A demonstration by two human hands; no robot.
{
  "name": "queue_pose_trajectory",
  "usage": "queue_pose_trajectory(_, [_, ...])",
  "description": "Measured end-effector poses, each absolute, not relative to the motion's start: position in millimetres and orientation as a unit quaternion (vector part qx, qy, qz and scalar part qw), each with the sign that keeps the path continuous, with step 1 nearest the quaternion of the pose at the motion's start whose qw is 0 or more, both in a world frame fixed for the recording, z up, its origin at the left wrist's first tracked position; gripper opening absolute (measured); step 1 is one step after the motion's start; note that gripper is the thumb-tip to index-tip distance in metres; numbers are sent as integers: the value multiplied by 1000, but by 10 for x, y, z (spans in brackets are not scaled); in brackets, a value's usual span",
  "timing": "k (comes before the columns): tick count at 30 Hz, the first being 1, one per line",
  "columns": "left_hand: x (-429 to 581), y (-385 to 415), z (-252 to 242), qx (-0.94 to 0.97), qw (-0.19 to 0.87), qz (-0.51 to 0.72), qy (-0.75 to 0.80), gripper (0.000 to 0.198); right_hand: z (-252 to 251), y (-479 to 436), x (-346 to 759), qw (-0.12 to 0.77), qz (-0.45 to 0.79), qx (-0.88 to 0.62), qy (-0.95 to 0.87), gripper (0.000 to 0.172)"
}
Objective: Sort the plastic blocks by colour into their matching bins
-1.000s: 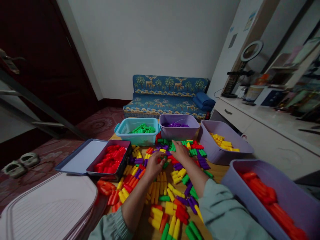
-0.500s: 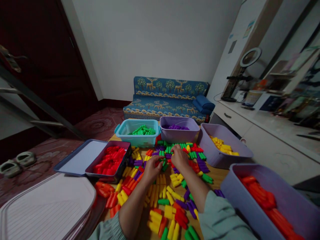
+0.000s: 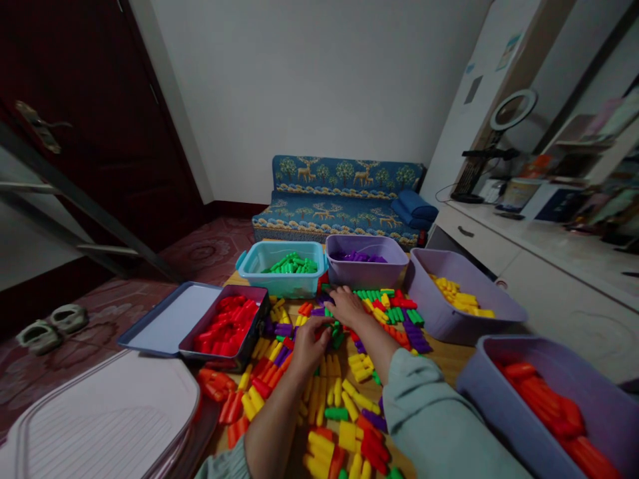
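Observation:
My left hand (image 3: 309, 342) is curled, thumb and fingers drawn together beside green plastic blocks (image 3: 338, 334) in the middle of the table. Whether one of these is in its grasp is hard to see. Farther out, my right hand (image 3: 345, 306) reaches palm down over the blocks with its fingers stretched forward, near the row of green blocks (image 3: 368, 295). Around both hands lie many tube-like blocks in yellow, red, purple and green. Long yellow blocks (image 3: 319, 392) are below my hands, and purple blocks (image 3: 415, 338) are on the right.
Behind the blocks stand a turquoise bin (image 3: 269, 287) of green blocks and a lilac bin (image 3: 367, 271) of purple ones. Yellow blocks fill part of another bin (image 3: 444, 326); red ones are in the near-right bin (image 3: 479, 386) and the hinged box (image 3: 254, 336). Left is a white lid (image 3: 110, 399).
My right hand has moved left and forward over the blocks, its fingers stretching out from a bent pose. The left hand stays near the green blocks. The whole view has shifted slightly.

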State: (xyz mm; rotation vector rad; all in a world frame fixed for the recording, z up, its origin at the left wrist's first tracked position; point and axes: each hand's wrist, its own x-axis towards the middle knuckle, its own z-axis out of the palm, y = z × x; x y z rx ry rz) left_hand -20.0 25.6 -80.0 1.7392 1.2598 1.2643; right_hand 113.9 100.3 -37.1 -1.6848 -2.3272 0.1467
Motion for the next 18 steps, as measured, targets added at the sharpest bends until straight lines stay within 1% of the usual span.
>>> queue_pose_trajectory(5, [-198, 237, -782, 603, 316, 539, 497, 22, -326, 839, 1155, 121, 36, -591, -797, 35])
queue_pose_trajectory(7, [-199, 224, -744, 596, 302, 552, 499, 21, -266, 755, 1179, 107, 36, -593, -797, 41])
queue_pose_trajectory(9, [-202, 211, -709, 593, 289, 562, 499, 22, -204, 706, 1204, 98, 43, -603, -791, 52])
queue_pose_trajectory(11, [-207, 205, -690, 592, 283, 567, 499, 23, -161, 717, 1217, 112, 49, -618, -777, 59])
queue_pose_trajectory(12, [-209, 203, -687, 592, 281, 567, 499, 23, -154, 745, 1214, 124, 52, -621, -772, 59])
queue_pose_trajectory(13, [-211, 203, -689, 592, 280, 568, 498, 24, -157, 786, 1204, 136, 55, -620, -771, 56])
queue_pose_trajectory(16, [-218, 203, -701, 595, 278, 565, 499, 24, -232, 939, 1143, 148, 74, -590, -790, 37])
queue_pose_trajectory(17, [-221, 202, -704, 596, 278, 564, 500, 23, -274, 984, 1119, 145, 83, -582, -796, 35])
queue_pose_trajectory(18, [-225, 201, -706, 596, 277, 564, 500, 22, -319, 1020, 1099, 142, 92, -578, -798, 37])
